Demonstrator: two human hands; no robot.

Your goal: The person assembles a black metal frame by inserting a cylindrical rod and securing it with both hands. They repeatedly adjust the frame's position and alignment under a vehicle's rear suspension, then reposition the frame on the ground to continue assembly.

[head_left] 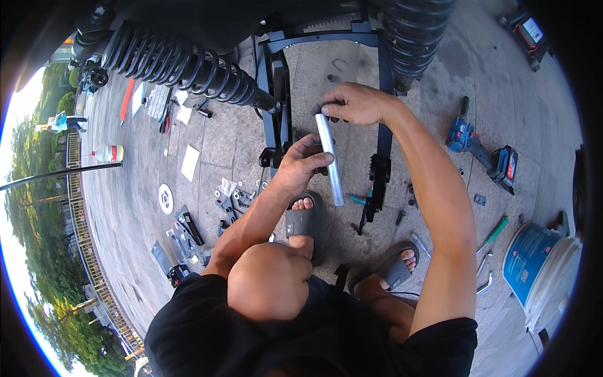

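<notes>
My left hand (303, 164) is closed around the middle of a shiny silver metal tube (335, 182), thumb lying across it. The tube slants upright above the ground, its lower end free. At its upper end my right hand (359, 103) has thumb and fingers pinched together. Whether those fingertips grip the tube itself or a small dark piece at its end, I cannot tell. Behind my hands is a black metal frame (326, 39) with two side bars. A black coil spring shock (182, 69) slopes down toward its left side.
A second coil spring (418, 38) hangs at the upper right. On the paving lie a blue cordless impact wrench (468, 141), a green-handled screwdriver (497, 230), and several small fittings (235, 198) at the left. A blue and white bucket (534, 264) stands at the right, a plastic bottle (108, 153) far left.
</notes>
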